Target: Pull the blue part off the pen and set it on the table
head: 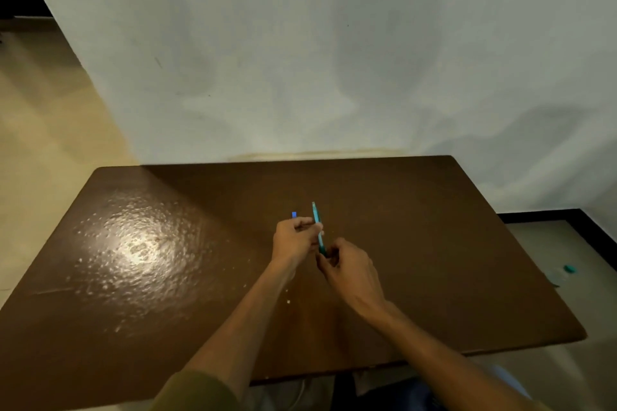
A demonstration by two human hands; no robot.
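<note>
Teal pen (317, 227) above middle of brown table (434, 243), long axis near upright in view, top end leaning slightly left and away, lower end toward the person. Left hand (293, 238) pinching the pen mid-length, a small blue piece (294, 214) showing above its knuckles. Right hand (347, 269) curled round the pen's lower end. Hands just beside each other. Small teal bit (569, 268) on floor (551, 243), well apart, right of the table.

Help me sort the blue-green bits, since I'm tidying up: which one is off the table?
The small teal piece on the floor right of the table. The teal pen and small blue piece are held above the tabletop by both hands.
</note>
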